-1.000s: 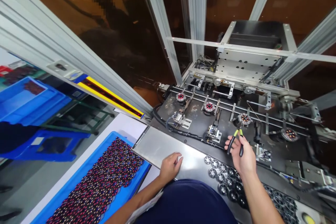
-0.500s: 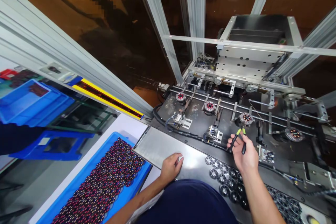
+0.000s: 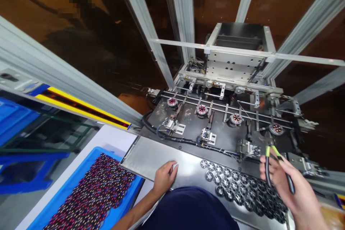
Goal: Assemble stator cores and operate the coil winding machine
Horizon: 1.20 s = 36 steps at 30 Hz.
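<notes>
My right hand (image 3: 292,183) is wrapped round a pair of pliers (image 3: 267,158) with black and yellow-green handles. The handles stand apart, and the jaws point at the rightmost round wound coil part (image 3: 276,128) in its fixture, just short of it as far as I can see. To the left, my left hand (image 3: 165,178) rests on the metal tray (image 3: 151,154), its fingers curled in loosely with nothing visible in them. Three more coil parts, one of them with copper-coloured windings (image 3: 236,118), sit in fixtures along the machine's rails.
Many small black-and-silver round parts (image 3: 234,187) lie on the tray's right side. A blue bin (image 3: 93,151) full of small coil parts stands at lower left. Small clamp blocks (image 3: 207,136) and a cable line the machine's front. A yellow-and-black strip (image 3: 83,107) marks the frame.
My right hand has carried the pliers right, from the third coil part to the rightmost one. The camera view has shifted right. My left hand stays on the tray.
</notes>
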Each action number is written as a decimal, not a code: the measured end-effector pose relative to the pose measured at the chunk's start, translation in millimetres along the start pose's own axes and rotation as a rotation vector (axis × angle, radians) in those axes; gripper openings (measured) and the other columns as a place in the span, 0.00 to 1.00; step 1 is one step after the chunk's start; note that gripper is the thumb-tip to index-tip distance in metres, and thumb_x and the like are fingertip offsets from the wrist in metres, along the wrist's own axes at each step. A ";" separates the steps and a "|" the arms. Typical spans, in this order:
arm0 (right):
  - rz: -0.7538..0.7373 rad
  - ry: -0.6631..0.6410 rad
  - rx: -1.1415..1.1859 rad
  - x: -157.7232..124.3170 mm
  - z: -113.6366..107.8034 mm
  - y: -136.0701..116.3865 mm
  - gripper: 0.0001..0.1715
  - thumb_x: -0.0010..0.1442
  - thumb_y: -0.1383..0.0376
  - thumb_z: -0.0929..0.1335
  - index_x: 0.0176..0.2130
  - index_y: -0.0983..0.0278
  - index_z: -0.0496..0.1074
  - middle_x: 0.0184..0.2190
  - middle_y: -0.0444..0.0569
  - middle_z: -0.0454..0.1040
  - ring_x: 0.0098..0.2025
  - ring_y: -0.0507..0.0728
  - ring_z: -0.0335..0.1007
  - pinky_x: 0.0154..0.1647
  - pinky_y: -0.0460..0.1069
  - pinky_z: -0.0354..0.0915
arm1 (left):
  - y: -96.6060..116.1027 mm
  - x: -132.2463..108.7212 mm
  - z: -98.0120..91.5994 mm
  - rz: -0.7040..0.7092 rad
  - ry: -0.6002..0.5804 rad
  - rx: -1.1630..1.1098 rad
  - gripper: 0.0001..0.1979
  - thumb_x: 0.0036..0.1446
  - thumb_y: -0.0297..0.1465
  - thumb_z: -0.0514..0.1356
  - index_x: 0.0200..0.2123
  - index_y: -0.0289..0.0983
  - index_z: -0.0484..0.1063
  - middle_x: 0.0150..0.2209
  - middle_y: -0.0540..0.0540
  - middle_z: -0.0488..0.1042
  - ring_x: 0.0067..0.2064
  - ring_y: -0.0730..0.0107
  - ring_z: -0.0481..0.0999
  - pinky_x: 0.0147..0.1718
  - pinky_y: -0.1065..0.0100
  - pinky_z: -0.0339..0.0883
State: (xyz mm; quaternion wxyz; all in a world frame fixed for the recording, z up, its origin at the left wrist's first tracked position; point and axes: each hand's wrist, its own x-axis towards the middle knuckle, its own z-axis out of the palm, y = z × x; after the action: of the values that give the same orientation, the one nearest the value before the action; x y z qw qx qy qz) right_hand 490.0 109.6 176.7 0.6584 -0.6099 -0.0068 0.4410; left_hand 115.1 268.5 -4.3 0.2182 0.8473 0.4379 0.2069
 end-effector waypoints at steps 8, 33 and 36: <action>0.047 0.084 0.157 56.1 -29.0 3.3 0.19 0.46 0.58 0.70 0.41 0.59 0.74 0.32 0.50 0.78 0.31 0.57 0.74 0.29 0.50 0.72 | -0.1 0.1 0.0 -0.007 -0.012 0.013 0.11 0.63 0.37 0.55 0.39 0.37 0.74 0.21 0.52 0.68 0.24 0.71 0.72 0.29 0.71 0.67; 0.151 -0.917 -0.457 -65.0 41.9 65.3 0.37 0.55 0.52 0.68 0.61 0.60 0.64 0.36 0.51 0.75 0.23 0.51 0.65 0.21 0.47 0.62 | 6.7 3.3 -5.4 -0.137 -0.094 -0.091 0.15 0.64 0.40 0.53 0.39 0.36 0.73 0.22 0.50 0.69 0.26 0.68 0.71 0.32 0.66 0.67; 0.002 -0.876 -0.890 -42.1 103.9 107.6 0.32 0.62 0.57 0.61 0.64 0.62 0.58 0.40 0.52 0.75 0.33 0.56 0.72 0.32 0.52 0.70 | 20.4 -1.0 -15.5 -0.191 -0.102 -0.141 0.16 0.65 0.40 0.52 0.39 0.35 0.73 0.26 0.49 0.73 0.28 0.70 0.73 0.33 0.66 0.68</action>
State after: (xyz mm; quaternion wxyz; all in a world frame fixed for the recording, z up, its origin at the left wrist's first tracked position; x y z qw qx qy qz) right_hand 345.9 153.3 138.5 0.2766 -0.5884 -0.4587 0.6057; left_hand 119.5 259.9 19.5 0.3178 0.7938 0.4892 0.1719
